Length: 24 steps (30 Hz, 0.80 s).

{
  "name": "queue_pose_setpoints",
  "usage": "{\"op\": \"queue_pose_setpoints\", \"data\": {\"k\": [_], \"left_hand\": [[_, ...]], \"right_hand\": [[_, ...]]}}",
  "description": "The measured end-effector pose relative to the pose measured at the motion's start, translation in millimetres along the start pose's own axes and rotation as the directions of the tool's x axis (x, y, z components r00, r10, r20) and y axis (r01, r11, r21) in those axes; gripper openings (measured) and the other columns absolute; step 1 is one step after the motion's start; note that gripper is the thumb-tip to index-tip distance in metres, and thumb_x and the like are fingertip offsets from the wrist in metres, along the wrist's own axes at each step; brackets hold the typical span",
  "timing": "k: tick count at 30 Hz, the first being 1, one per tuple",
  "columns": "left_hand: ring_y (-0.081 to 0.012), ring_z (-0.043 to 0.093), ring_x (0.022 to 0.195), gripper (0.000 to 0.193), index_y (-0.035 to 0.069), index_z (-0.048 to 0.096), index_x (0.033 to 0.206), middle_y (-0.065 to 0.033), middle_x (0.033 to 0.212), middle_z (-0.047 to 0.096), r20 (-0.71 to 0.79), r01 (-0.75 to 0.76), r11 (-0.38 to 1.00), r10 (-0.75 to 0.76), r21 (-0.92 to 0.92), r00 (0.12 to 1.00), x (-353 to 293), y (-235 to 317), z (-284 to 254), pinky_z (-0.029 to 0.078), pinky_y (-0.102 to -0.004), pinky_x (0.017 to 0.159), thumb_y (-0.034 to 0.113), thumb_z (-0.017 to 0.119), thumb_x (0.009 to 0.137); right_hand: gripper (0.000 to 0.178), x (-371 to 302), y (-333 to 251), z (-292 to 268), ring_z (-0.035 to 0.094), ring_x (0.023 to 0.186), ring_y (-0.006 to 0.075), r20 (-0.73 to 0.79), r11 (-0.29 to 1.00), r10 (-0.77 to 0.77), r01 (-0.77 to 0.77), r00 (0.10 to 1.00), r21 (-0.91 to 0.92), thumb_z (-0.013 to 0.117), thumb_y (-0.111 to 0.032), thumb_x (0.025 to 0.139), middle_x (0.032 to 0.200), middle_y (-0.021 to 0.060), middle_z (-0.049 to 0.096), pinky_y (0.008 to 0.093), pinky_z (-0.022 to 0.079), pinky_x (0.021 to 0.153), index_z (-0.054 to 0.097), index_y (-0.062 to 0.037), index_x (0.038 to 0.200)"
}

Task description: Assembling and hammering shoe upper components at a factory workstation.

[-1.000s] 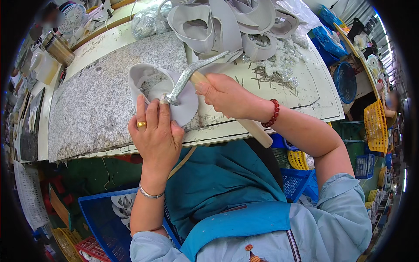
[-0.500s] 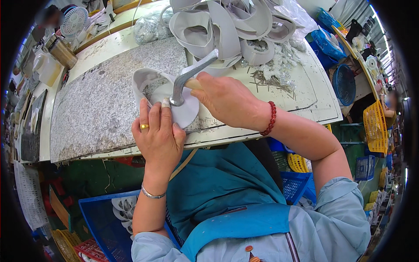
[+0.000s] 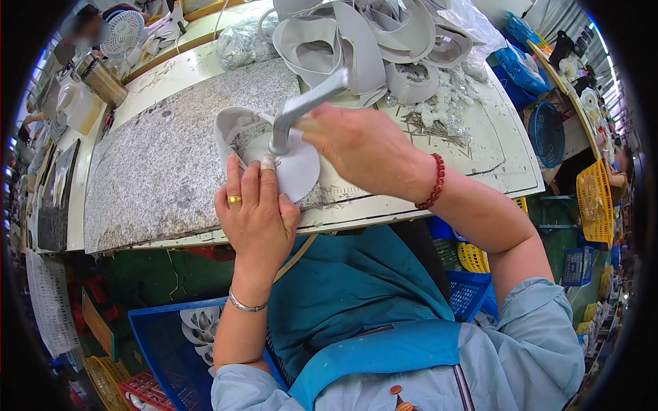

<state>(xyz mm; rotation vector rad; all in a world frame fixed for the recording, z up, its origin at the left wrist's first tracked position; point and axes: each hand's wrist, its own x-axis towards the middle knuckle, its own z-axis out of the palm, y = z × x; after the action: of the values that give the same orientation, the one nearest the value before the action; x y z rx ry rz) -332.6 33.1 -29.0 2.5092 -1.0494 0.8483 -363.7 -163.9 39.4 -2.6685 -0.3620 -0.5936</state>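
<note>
A pale grey shoe upper (image 3: 301,171) lies on the speckled stone slab (image 3: 151,151), its rounded end toward me and its raised collar at the far left. The outstretched fingers of my left hand (image 3: 255,205) rest flat on its near left edge, the thumb beside them. One fingertip has a whitish wrap. My right hand (image 3: 367,147) is closed round the short wooden handle of a metal cobbler's hammer (image 3: 305,106), slightly blurred. The hammer's round face is at the upper's surface, just beyond my left fingertips; I cannot tell whether it touches.
Several more grey uppers (image 3: 363,48) are piled at the table's far side. Right of them lie metal scraps (image 3: 439,130) and a clear plastic bag (image 3: 473,31). A metal canister (image 3: 101,79) stands far left. Below the table, a blue crate (image 3: 161,349) holds grey pieces.
The hammer has lifted slightly, and my right hand has tilted up with it. My left hand and the upper keep their places together; the whole view has shifted a little.
</note>
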Motion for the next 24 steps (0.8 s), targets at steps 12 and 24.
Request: {"op": "queue_pose_setpoints", "data": {"k": [12,24], "left_hand": [[-0.0377,0.046,0.124,0.042,-0.001,0.059,0.115,-0.0150,0.115,0.057,0.038,-0.034,0.999,0.033,0.028,0.999,3,-1,-7,0.037,-0.0436,0.088,0.020,0.049,0.079],[-0.0393,0.058,0.108,0.042,0.001,0.058,0.108,-0.0121,0.094,0.056,0.291,-0.183,0.969,0.128,0.168,0.948,27,1,-27,0.052,-0.0386,0.059,0.022,0.062,0.073]], "right_hand": [[0.020,-5,3,6,0.064,0.061,0.0317,0.091,0.976,-0.138,0.151,0.986,-0.155,0.054,-0.020,0.090,0.066,0.0143,0.062,0.0405,0.049,0.051,0.054,0.0001,0.091],[0.022,-12,6,8,0.064,0.064,0.0325,0.106,0.991,-0.103,0.111,0.989,-0.070,0.053,-0.023,0.092,0.067,0.0133,0.063,0.0426,0.048,0.052,0.052,-0.0011,0.094]]}}
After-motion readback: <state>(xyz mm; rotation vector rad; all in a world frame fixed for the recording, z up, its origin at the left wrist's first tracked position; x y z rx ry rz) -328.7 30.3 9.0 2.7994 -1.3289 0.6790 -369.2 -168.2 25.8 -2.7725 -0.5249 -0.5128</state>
